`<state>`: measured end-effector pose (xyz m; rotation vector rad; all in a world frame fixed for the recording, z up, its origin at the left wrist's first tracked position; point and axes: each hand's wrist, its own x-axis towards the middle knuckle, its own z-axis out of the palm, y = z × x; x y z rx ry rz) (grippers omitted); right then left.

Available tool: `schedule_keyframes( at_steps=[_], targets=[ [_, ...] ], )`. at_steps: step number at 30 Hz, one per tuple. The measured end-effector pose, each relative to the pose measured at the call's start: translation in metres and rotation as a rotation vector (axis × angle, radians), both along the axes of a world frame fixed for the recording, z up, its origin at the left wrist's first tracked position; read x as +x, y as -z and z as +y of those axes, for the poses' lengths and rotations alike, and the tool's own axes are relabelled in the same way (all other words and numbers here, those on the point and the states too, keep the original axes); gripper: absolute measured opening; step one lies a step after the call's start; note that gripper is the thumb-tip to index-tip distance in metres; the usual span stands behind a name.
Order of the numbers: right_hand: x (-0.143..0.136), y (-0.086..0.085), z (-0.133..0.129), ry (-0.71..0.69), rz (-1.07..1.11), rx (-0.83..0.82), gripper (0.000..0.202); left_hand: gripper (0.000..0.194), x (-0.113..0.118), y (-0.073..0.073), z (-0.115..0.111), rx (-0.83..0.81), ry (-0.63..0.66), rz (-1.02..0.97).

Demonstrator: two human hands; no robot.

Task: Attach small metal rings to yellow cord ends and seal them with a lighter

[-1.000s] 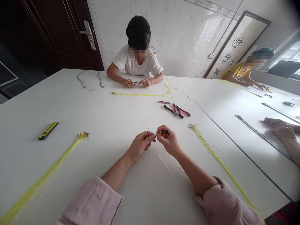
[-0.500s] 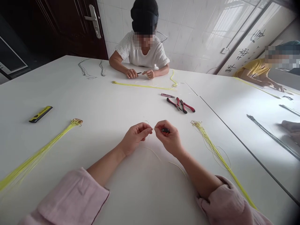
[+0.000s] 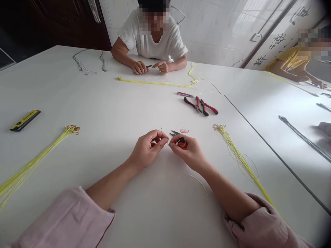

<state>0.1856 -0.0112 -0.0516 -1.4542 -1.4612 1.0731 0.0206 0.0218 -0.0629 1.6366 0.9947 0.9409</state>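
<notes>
My left hand (image 3: 147, 150) is closed in a pinch, thumb against forefinger, on a tiny gold fish hook (image 3: 168, 141), mostly hidden by the fingertips. Right beside it, the thumb and forefinger of my right hand (image 3: 192, 151) pinch together at the same spot. Tucked in the right palm is a pair of small red and black thread snips (image 3: 182, 142), its grey blades pointing to the far left. A thin pale line (image 3: 200, 181) curves over the white table (image 3: 160, 206) below my right hand.
Bundles of yellow line with gold hooks lie left (image 3: 43, 151) and right (image 3: 240, 160). A yellow-black box (image 3: 25, 120) lies far left. Red-handled pliers (image 3: 198, 104) and a pink pen-like tool (image 3: 185, 94) lie ahead. A co-worker (image 3: 155, 38) works opposite; another (image 3: 289, 65) sits right.
My fingertips have come closer together, and my right hand has turned so that the snips' blades and more of their red body show. The whole view has tilted downward slightly.
</notes>
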Motion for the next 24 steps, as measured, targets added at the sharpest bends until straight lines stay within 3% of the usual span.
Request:
schedule_keyframes(
  at_steps=[16,24],
  targets=[
    [0.0012,0.0041,0.0034,0.053,-0.013,0.107,0.012,0.019,0.0012,0.0026,-0.0002,-0.029,0.04,-0.001],
    [-0.0003,0.008,0.0052,0.033,0.019,0.072,0.009,0.019,-0.0002,0.0025,-0.0001,-0.022,0.069,0.017]
  ],
)
